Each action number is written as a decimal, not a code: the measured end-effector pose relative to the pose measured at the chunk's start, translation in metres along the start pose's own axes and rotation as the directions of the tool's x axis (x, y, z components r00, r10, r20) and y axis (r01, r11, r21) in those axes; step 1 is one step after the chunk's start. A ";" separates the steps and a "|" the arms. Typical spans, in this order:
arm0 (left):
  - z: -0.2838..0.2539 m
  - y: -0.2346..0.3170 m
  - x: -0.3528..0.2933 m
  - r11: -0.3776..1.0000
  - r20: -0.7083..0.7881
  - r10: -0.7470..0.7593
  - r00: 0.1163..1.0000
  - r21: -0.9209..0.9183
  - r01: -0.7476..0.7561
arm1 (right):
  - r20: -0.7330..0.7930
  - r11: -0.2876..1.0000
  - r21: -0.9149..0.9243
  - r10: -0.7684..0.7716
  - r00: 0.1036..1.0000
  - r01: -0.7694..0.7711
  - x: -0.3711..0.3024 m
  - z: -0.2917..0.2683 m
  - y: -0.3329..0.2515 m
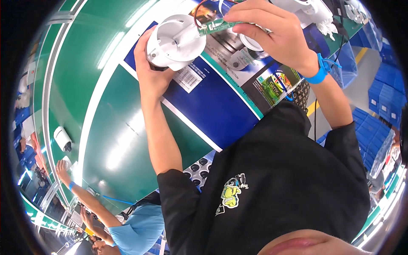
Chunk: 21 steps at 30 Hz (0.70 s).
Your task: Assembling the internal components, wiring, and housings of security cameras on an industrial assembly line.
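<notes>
My left hand [154, 70] is wrapped round a white, round plastic housing [174, 42], with the thumb and fingers at its side. The housing is tilted so its hollow inside shows, with a raised white piece and small screws in it. My right hand [272, 32] pinches a narrow green circuit board [216, 26] between thumb and fingers. The board's far end reaches the housing's rim; whether they touch I cannot tell. Red and dark wires [196, 12] curve up by that end. A blue band [319, 70] circles my right wrist.
Below my hands, a flat printed blue cardboard sheet [212, 102] covers part of the green table [123, 140]. Another white part [250, 42] lies under my right hand. A white device [63, 138] stands far left, near a co-worker in blue [138, 225]. Blue boxes [384, 95] are stacked at right.
</notes>
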<state>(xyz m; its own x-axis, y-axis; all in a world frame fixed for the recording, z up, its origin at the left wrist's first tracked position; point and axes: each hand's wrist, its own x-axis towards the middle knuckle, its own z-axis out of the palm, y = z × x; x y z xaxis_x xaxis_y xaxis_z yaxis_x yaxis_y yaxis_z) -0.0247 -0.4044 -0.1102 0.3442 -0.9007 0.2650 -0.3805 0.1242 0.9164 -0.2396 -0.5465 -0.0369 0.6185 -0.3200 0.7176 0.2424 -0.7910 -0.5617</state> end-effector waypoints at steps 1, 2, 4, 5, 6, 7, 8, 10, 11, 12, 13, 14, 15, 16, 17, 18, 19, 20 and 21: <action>0.000 0.001 0.001 1.000 0.010 0.010 1.000 0.006 -0.010 | 0.100 0.962 -0.175 0.230 0.968 -0.211 0.004 -0.003 -0.014; 0.000 0.001 0.002 1.000 0.006 0.006 1.000 0.004 -0.006 | 0.081 0.965 -0.166 0.217 0.973 -0.201 0.004 -0.002 -0.012; 0.004 0.003 0.006 0.989 -0.007 0.076 0.997 0.125 -0.075 | 0.003 0.997 -0.072 -0.003 1.000 0.003 -0.009 0.006 0.026; 0.003 0.003 0.005 0.990 -0.013 0.070 0.997 0.126 -0.068 | -0.099 0.976 0.017 -0.216 0.971 0.219 -0.006 0.013 0.035; 0.002 0.003 0.005 0.994 -0.006 0.048 0.999 0.097 -0.048 | -0.094 0.976 0.023 -0.215 0.972 0.218 -0.009 0.009 0.030; 0.001 0.002 0.003 0.998 0.000 0.026 1.000 0.066 -0.026 | 0.045 0.997 -0.067 0.028 0.999 -0.025 -0.004 0.003 0.011; 0.002 0.002 0.004 0.998 -0.003 0.023 1.000 0.061 -0.023 | 0.152 0.949 -0.193 0.281 0.948 -0.250 0.000 -0.002 -0.001; 0.001 0.002 0.004 0.998 0.002 -0.023 1.000 0.066 0.023 | 0.149 0.955 -0.212 0.243 0.959 -0.209 0.004 -0.002 -0.006; 0.000 0.000 0.004 0.997 -0.002 -0.028 1.000 0.065 0.028 | 0.140 0.959 -0.229 0.204 0.969 -0.168 0.006 -0.002 -0.007; -0.001 -0.003 0.003 0.999 0.002 -0.035 0.999 0.003 0.035 | 0.146 0.959 -0.226 0.204 0.968 -0.169 0.006 -0.001 -0.008; -0.001 -0.006 0.004 0.997 0.009 -0.040 0.999 -0.061 0.040 | 0.131 0.961 -0.223 0.197 0.972 -0.165 0.006 0.000 -0.007; -0.001 -0.008 0.005 0.997 0.007 -0.042 0.999 -0.062 0.043 | 0.115 0.962 -0.219 0.190 0.975 -0.162 0.006 0.001 -0.007; -0.002 -0.010 0.005 0.999 0.009 -0.026 1.000 -0.022 0.026 | 0.118 0.962 -0.218 0.192 0.974 -0.163 0.005 0.001 -0.006; -0.002 -0.010 0.006 1.000 0.013 -0.010 1.000 0.018 0.010 | 0.113 0.962 -0.219 0.193 0.975 -0.165 0.003 0.001 -0.005; -0.002 -0.009 0.006 1.000 0.013 -0.012 1.000 0.016 0.012 | 0.108 0.961 -0.220 0.195 0.975 -0.168 0.002 0.001 -0.003; -0.001 -0.008 0.006 0.999 0.017 -0.001 1.000 0.052 0.001 | 0.110 0.961 -0.220 0.197 0.974 -0.170 0.001 0.001 -0.002; -0.001 -0.007 0.006 0.996 0.019 0.010 1.000 0.089 -0.012 | 0.103 0.963 -0.211 0.191 0.976 -0.167 0.001 0.000 -0.001; -0.001 -0.008 0.006 0.996 0.018 0.008 1.000 0.089 -0.010 | 0.096 0.966 -0.201 0.185 0.978 -0.164 0.001 0.000 -0.001; -0.002 -0.008 0.006 0.998 0.017 -0.022 1.000 0.061 0.021 | 0.097 0.966 -0.200 0.186 0.978 -0.164 0.002 0.000 -0.001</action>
<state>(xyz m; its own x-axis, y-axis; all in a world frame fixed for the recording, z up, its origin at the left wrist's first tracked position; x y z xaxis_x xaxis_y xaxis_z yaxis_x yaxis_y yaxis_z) -0.0180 -0.4101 -0.1159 0.3377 -0.9103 0.2393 -0.4246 0.0796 0.9019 -0.2386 -0.5457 -0.0352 0.7224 -0.4092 0.5574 -0.0167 -0.8162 -0.5775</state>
